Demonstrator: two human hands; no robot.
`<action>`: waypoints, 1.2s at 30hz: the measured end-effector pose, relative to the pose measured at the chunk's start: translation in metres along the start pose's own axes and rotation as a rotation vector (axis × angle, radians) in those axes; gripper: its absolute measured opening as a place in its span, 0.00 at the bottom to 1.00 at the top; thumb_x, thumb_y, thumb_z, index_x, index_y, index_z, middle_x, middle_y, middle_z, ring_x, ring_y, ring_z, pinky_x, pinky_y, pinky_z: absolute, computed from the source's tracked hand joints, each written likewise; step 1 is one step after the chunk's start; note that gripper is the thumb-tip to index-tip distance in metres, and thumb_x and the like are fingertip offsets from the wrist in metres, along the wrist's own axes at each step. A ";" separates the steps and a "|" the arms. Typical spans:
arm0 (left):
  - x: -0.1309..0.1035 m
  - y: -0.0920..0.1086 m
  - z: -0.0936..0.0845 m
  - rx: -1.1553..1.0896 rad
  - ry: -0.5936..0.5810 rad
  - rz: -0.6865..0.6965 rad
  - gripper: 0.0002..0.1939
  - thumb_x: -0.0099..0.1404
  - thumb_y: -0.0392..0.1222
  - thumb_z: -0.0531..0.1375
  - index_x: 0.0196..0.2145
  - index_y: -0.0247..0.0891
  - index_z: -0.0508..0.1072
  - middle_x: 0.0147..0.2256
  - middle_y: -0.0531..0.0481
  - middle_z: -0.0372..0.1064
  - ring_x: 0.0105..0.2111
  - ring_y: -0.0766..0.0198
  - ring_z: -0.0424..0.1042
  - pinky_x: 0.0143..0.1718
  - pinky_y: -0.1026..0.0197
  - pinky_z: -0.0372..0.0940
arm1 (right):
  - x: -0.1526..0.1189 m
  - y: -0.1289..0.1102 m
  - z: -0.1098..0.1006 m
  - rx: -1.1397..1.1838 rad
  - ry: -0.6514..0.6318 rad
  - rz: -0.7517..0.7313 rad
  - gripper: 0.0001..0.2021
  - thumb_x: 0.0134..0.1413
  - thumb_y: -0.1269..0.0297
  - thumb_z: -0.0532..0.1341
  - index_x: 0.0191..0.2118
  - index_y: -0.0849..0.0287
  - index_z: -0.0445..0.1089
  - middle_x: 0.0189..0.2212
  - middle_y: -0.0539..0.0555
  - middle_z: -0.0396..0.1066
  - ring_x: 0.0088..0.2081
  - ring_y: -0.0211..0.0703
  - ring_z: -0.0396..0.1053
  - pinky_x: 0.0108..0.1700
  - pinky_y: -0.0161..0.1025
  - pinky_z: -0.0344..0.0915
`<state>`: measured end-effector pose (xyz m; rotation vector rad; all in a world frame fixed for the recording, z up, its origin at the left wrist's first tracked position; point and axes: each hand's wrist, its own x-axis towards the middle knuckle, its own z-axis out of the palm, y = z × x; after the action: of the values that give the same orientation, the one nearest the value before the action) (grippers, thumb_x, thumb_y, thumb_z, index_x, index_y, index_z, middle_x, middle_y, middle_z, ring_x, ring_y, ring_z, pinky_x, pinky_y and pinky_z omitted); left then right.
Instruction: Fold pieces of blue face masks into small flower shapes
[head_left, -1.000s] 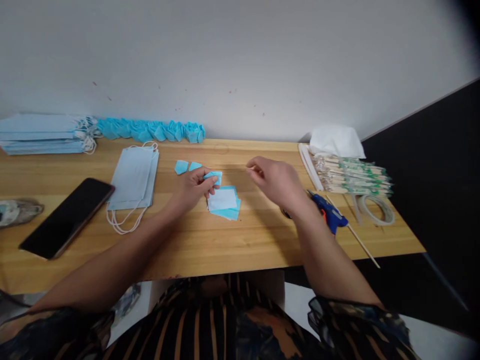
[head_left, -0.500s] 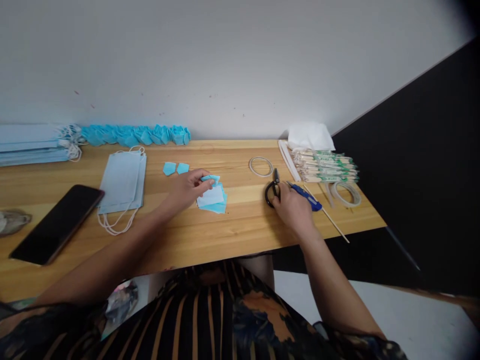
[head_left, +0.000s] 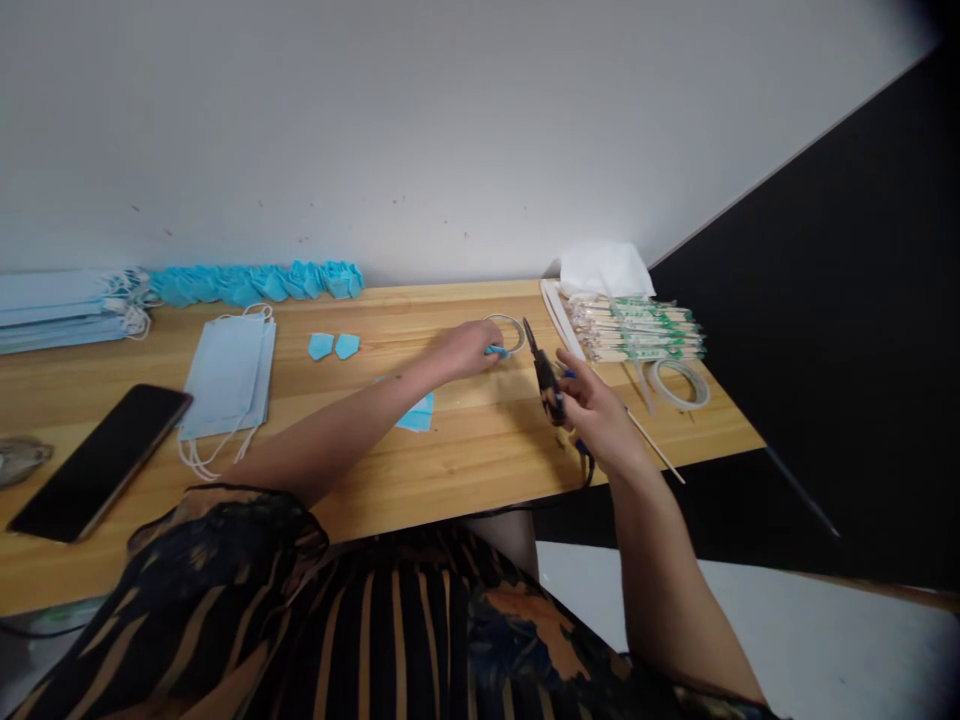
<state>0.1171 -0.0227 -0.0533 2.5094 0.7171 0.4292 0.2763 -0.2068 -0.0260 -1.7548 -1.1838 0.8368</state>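
My left hand (head_left: 476, 348) reaches across to the middle of the table, closed, with a small light-blue piece of mask fabric (head_left: 496, 351) pinched in its fingers. The hand overlaps the edge of a thin tape ring (head_left: 507, 332). Held up by my right hand (head_left: 602, 415), a pair of black-handled scissors (head_left: 547, 382) points away from me. Their blades look close together. Behind the right hand, a blue tool (head_left: 571, 374) is mostly hidden. Flat blue and white fabric pieces (head_left: 417, 413) lie under my left forearm, partly covered. Two blue cut pieces (head_left: 321, 346) lie further left.
Two face masks (head_left: 229, 375) and a dark phone (head_left: 101, 462) lie at the left. Folded blue fabric shapes (head_left: 259, 285) line the wall beside stacked masks (head_left: 60, 310). At the right are wrapped wooden sticks (head_left: 637, 330), a tape roll (head_left: 680, 384) and a loose stick (head_left: 656, 447).
My left hand has moved right from the fabric stack, carrying a blue piece towards the scissors. My right hand has lifted the scissors off the table. The blue tool has shifted.
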 end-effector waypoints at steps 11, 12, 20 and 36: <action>0.001 -0.004 -0.010 0.026 0.069 -0.012 0.04 0.62 0.33 0.59 0.29 0.37 0.73 0.35 0.44 0.74 0.39 0.56 0.72 0.43 0.57 0.63 | -0.019 -0.020 0.012 0.639 -0.047 -0.058 0.33 0.52 0.51 0.69 0.61 0.54 0.66 0.19 0.38 0.49 0.17 0.33 0.51 0.21 0.34 0.54; -0.004 -0.003 -0.016 -0.054 0.112 -0.061 0.05 0.62 0.35 0.59 0.28 0.37 0.72 0.32 0.47 0.73 0.36 0.58 0.71 0.40 0.58 0.62 | -0.016 -0.018 0.014 0.576 0.010 -0.073 0.32 0.53 0.51 0.69 0.62 0.54 0.65 0.19 0.38 0.53 0.17 0.33 0.54 0.21 0.35 0.56; -0.076 0.027 -0.068 -0.672 0.134 -0.274 0.07 0.62 0.43 0.63 0.31 0.37 0.73 0.27 0.52 0.73 0.29 0.66 0.73 0.34 0.62 0.65 | 0.012 -0.032 0.024 0.135 0.178 -0.361 0.29 0.58 0.57 0.66 0.64 0.47 0.62 0.56 0.58 0.75 0.56 0.53 0.74 0.41 0.44 0.78; -0.132 0.039 -0.074 -0.601 0.224 -0.216 0.06 0.59 0.42 0.62 0.28 0.37 0.72 0.30 0.51 0.70 0.26 0.69 0.66 0.28 0.65 0.61 | 0.023 -0.072 0.050 -0.219 -0.124 -0.586 0.25 0.60 0.66 0.62 0.62 0.53 0.69 0.48 0.54 0.80 0.47 0.45 0.79 0.53 0.45 0.73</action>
<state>-0.0050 -0.0977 0.0076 1.8210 0.7921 0.7299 0.2133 -0.1571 0.0163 -1.4065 -1.8078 0.4772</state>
